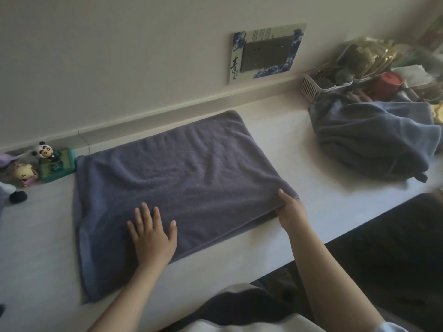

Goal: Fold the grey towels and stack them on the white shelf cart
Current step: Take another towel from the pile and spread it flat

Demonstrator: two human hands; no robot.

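A grey towel [177, 183] lies folded flat on the white table [299, 142], its long side running from front left to back right. My left hand [153, 236] presses flat on its near part with fingers spread. At the towel's near right corner, my right hand [291, 209] pinches the edge, thumb on top and fingers tucked under. More grey towels [369, 142] lie in a crumpled heap at the right of the table. No white shelf cart is in view.
Small toy figures [45, 152] and a green box [58, 165] stand at the left by the wall. A white basket [318, 86] with bags and a red-lidded jar [390, 81] crowd the back right. A blue-patterned card [263, 51] leans on the wall.
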